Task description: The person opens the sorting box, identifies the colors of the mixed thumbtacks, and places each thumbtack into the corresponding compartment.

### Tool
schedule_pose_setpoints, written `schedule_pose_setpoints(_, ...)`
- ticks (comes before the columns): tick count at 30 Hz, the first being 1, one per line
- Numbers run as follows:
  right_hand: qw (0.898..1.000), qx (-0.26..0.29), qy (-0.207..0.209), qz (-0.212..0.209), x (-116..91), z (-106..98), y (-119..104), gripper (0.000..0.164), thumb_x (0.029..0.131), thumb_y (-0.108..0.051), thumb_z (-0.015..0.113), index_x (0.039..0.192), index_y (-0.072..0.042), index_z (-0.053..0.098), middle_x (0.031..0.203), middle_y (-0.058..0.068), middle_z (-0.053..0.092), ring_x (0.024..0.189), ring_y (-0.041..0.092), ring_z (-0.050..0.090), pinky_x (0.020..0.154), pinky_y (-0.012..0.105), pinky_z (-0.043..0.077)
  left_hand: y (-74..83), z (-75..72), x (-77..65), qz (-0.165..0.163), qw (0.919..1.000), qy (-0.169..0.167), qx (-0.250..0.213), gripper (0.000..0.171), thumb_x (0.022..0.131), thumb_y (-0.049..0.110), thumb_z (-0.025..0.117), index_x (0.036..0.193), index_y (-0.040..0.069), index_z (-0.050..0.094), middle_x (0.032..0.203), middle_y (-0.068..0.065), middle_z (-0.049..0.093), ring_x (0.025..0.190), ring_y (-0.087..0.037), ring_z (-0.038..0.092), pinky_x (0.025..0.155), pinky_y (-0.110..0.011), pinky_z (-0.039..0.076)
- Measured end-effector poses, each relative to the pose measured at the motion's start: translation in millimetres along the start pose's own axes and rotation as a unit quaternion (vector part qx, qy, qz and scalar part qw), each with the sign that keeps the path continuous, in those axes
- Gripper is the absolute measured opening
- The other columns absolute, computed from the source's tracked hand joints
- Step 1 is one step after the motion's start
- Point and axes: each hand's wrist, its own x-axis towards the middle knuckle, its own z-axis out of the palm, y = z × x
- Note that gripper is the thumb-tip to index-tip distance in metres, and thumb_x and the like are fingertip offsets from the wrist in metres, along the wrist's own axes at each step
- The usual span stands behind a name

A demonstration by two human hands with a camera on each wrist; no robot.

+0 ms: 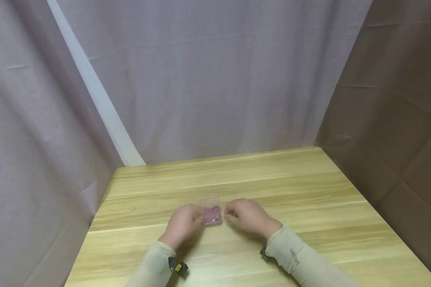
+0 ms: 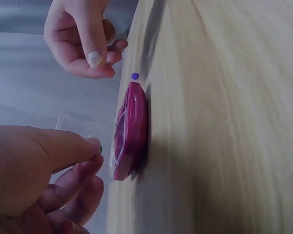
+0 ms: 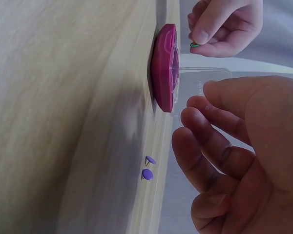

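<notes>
A small pink plastic box (image 1: 212, 216) lies on the table with its clear lid (image 1: 209, 201) tipped back, and a few tiny pieces show inside. My left hand (image 1: 184, 223) is at the box's left side, thumb and forefinger pinching a small green thumbtack (image 3: 194, 45). To the right of the box, my right hand (image 1: 249, 216) hovers with loosely bent fingers, thumb apart from the fingertips and nothing between them. Below it on the wood are a purple thumbtack (image 3: 147, 174) and a second purple tack (image 3: 150, 160), both outside the box.
The wooden table (image 1: 136, 191) stretches around the box. Grey curtains (image 1: 219, 87) hang behind and on the left, with a pale strip (image 1: 97, 85) between them. A brown cloth (image 1: 388, 119) hangs along the right edge.
</notes>
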Motion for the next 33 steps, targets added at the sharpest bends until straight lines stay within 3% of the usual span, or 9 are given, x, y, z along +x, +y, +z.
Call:
schedule_pose_setpoints(4, 1.0, -0.003, 0.002, 0.001, -1.7, -2.2, -0.3, 0.006, 0.091, -0.033, 0.067, 0.087, -0.029, 0.071, 0.08, -0.018, 0.067, 0.069, -0.001, 0.055, 0.066, 0.032, 0.054, 1.3, 2.7, 2.1, 0.0, 1.0, -0.001, 0.007, 0.01, 0.09, 0.021, 0.065, 0.093, 0.017, 0.074, 0.096, 0.0, 0.075, 0.088, -0.014, 0.064, 0.084, -0.045, 0.056)
schedule_pose_setpoints(13, 1.0, -0.004, 0.01, -0.001, -4.2, -3.2, 1.9, 0.006, 0.09, -0.032, 0.069, 0.085, -0.03, 0.07, 0.08, -0.017, 0.067, 0.069, -0.001, 0.055, 0.066, 0.032, 0.054, -0.7, 10.2, 3.3, 0.011, 0.9995, -0.003, 0.031, 0.008, 0.089, 0.023, 0.066, 0.085, 0.018, 0.072, 0.09, 0.002, 0.073, 0.081, -0.013, 0.062, 0.079, -0.041, 0.056)
schedule_pose_setpoints(23, 1.0, -0.008, 0.012, 0.002, -6.0, 0.1, 5.7, 0.005, 0.09, -0.033, 0.068, 0.086, -0.031, 0.069, 0.079, -0.018, 0.066, 0.068, -0.001, 0.055, 0.066, 0.031, 0.054, -4.8, 3.4, -5.9, -0.014, 0.9999, 0.005, -0.004, 0.027, 0.089, 0.032, 0.068, 0.112, 0.017, 0.072, 0.112, -0.004, 0.073, 0.1, -0.02, 0.064, 0.09, -0.049, 0.054)
schedule_pose_setpoints(26, 1.0, -0.009, 0.011, 0.004, -6.5, 0.4, 7.0, 0.005, 0.09, -0.033, 0.067, 0.086, -0.032, 0.069, 0.079, -0.019, 0.066, 0.069, -0.001, 0.055, 0.067, 0.031, 0.054, -11.1, -2.3, -11.1, -0.024, 0.9995, 0.017, 0.004, 0.03, 0.09, 0.036, 0.068, 0.114, 0.018, 0.071, 0.109, -0.003, 0.074, 0.094, -0.017, 0.064, 0.086, -0.047, 0.056)
schedule_pose_setpoints(33, 1.0, -0.011, 0.016, 0.008, -9.5, 0.3, 9.6, 0.006, 0.09, -0.033, 0.068, 0.086, -0.03, 0.07, 0.079, -0.018, 0.066, 0.069, -0.001, 0.055, 0.067, 0.032, 0.054, -25.2, -11.7, -23.5, -0.041, 0.9985, 0.03, 0.018, 0.019, 0.09, 0.032, 0.069, 0.104, 0.02, 0.071, 0.087, 0.004, 0.072, 0.068, -0.004, 0.058, 0.065, -0.032, 0.055)
